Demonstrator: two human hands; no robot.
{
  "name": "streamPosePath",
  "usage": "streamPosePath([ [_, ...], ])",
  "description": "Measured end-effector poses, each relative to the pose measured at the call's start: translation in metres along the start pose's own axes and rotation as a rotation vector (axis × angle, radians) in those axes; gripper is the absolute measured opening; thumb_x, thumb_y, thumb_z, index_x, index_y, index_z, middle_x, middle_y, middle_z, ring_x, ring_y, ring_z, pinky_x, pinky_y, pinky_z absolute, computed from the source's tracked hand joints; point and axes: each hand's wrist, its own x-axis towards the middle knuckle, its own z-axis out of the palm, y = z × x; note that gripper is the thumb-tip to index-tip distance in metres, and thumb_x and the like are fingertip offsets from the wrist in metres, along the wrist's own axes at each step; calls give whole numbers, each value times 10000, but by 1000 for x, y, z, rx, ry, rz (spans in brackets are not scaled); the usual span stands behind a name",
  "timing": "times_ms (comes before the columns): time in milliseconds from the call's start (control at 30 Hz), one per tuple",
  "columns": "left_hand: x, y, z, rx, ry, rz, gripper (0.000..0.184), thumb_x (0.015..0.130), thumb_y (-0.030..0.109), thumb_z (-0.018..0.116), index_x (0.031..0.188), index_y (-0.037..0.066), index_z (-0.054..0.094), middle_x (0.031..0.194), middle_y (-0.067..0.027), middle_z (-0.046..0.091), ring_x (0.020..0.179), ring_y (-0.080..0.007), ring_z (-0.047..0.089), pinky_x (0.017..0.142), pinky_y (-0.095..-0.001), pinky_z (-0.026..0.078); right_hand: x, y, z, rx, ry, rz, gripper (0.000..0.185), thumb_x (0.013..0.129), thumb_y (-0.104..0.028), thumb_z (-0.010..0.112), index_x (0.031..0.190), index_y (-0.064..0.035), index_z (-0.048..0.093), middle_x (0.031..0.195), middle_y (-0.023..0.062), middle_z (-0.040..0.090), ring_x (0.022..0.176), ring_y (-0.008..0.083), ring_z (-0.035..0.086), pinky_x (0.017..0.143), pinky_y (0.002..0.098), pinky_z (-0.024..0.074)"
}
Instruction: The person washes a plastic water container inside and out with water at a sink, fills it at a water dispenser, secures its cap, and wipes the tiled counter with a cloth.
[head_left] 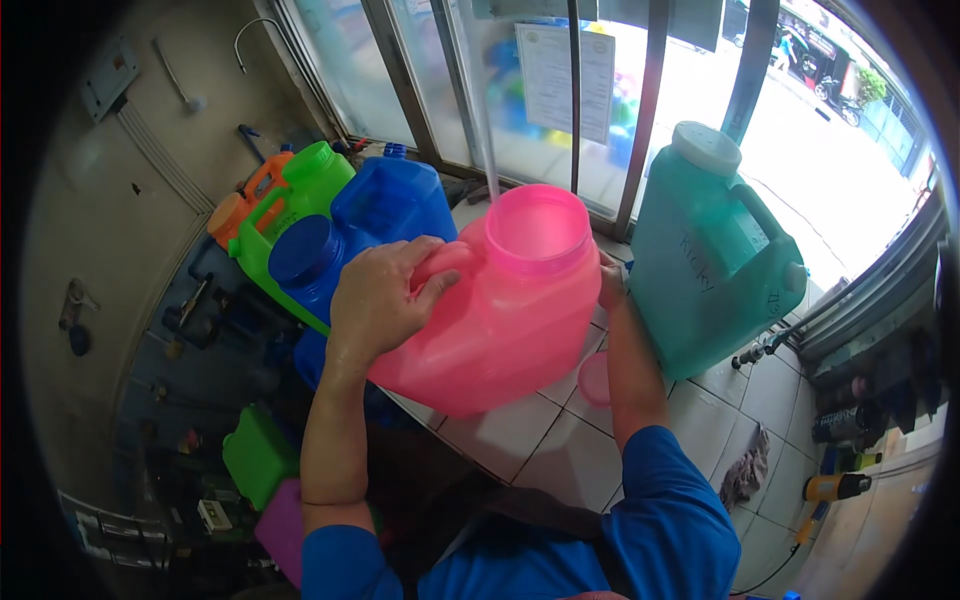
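At the tiled table [565,445], the pink jug [490,335] is mouth-up between the blue jug [395,205] and teal jug [680,270]. The left hand [385,300] curls round its handle [440,262], seemingly for steadiness; the right hand [610,284] meets its side, exact grip hidden.

We see bright white glare on the street [810,180], a dim wall [85,230], and bendy, black edges

You face daylit glass panels [350,80] at far centre; a beige wall [85,200] stands left, white tiles [575,455] near.
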Motion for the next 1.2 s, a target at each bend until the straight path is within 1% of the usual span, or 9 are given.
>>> streamPosePath([
  [167, -7, 11, -9, -24, -58, -91, 346, 872, 315, 699, 1117, 71, 679, 942, -177, 697, 857, -378, 661, 734, -420, 525, -10, -1, 10, -100, 123, -7, 467, 862, -167, 788, 1282, -18, 648, 1110, 60, 705, 1025, 117, 642, 923, 260, 465],
  [333, -24, 14, -16, -7, -51, -196, 342, 880, 297, 686, 1115, 49, 668, 963, -189, 696, 887, -393, 664, 748, -433, 523, -28, -14, 26, -331, 165, -86, 613, 864, -212, 798, 1407, -62, 554, 1240, 43, 649, 990, 117, 639, 865, 238, 484],
  [567, -28, 10, -9, 86, 42, -125, 339, 881, 282, 687, 1117, 39, 665, 905, -188, 684, 846, -393, 655, 728, -451, 511, -21, -2, 24, -515, 257, -78, 583, 911, -312, 751, 1405, -70, 557, 1284, 52, 625, 988, 116, 633, 843, 249, 499],
  [667, -30, 12, -8, 125, 49, -117, 331, 885, 271, 684, 1124, 44, 665, 850, -179, 662, 812, -388, 642, 712, -464, 498, -14, 1, 24, -516, 291, -127, 542, 940, -360, 711, 1377, -64, 586, 1231, 38, 646, 965, 99, 620, 835, 248, 495],
  [733, -32, 12, -8, 156, 104, -66, 329, 889, 271, 682, 1127, 45, 665, 821, -166, 645, 793, -376, 634, 708, -461, 493, -11, -3, 25, -563, 352, -76, 470, 945, -367, 703, 1287, -48, 656, 1095, 17, 701, 913, 88, 623, 803, 239, 493],
  [767, -32, 12, -7, 156, 103, -71, 329, 889, 271, 682, 1127, 45, 665, 821, -166, 645, 793, -376, 634, 708, -461, 493, -10, -5, 27, -564, 349, -72, 470, 945, -367, 703, 1287, -48, 656, 1095, 17, 701, 913, 88, 623, 803, 239, 493],
  [833, -33, 12, -7, 168, 102, -80, 338, 890, 277, 681, 1131, 41, 661, 822, -156, 640, 795, -368, 630, 715, -458, 493, -6, -7, 26, -467, 276, -151, 409, 948, -377, 695, 1173, -36, 715, 976, 4, 725, 851, 85, 631, 757, 240, 490],
  [1000, -34, 13, -7, 187, 107, -75, 337, 890, 277, 683, 1135, 48, 657, 816, -150, 635, 791, -363, 629, 712, -455, 489, 21, -3, 11, -467, 310, -128, 367, 938, -387, 702, 1060, -44, 744, 903, 13, 723, 788, 90, 631, 698, 254, 486],
  [1200, -34, 9, -4, 196, 114, -61, 343, 888, 288, 682, 1140, 57, 657, 798, -142, 625, 772, -346, 624, 716, -443, 487, 26, -14, 9, -509, 410, -60, 412, 899, -481, 712, 892, -69, 730, 775, -14, 680, 653, 79, 592, 573, 251, 441],
])
